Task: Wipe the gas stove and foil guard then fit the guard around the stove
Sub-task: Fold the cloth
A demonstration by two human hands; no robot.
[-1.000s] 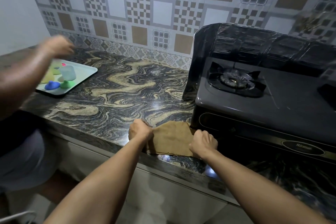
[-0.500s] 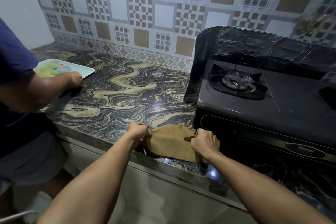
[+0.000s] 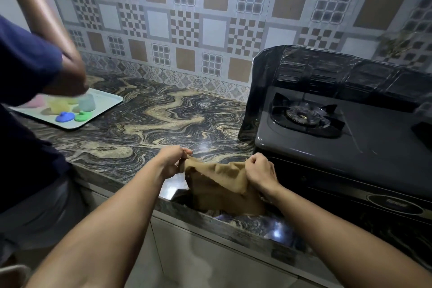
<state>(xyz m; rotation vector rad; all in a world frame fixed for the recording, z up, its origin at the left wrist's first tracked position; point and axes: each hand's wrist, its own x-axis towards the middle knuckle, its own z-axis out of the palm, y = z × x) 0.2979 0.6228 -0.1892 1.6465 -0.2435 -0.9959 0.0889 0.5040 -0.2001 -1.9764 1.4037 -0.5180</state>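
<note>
A brown cloth (image 3: 219, 184) hangs between my two hands near the counter's front edge, lifted at its upper corners with its lower part still on the marble. My left hand (image 3: 174, 161) pinches its left corner. My right hand (image 3: 259, 172) grips its right side, fingers curled. The dark gas stove (image 3: 374, 147) stands at the right with one burner (image 3: 304, 116) in view. A dark, shiny guard (image 3: 264, 82) stands around the stove's left side and back.
The marble counter (image 3: 145, 124) stretches left of the stove, below a tiled wall. A pale tray (image 3: 109, 103) with blue and green lids and small cups lies at the far left. Another person stands there, an arm (image 3: 67, 70) reaching over the tray.
The cloth lay flat on the counter; both my hands have lifted its upper edge so it hangs between them. The other person's arm has moved over the tray.
</note>
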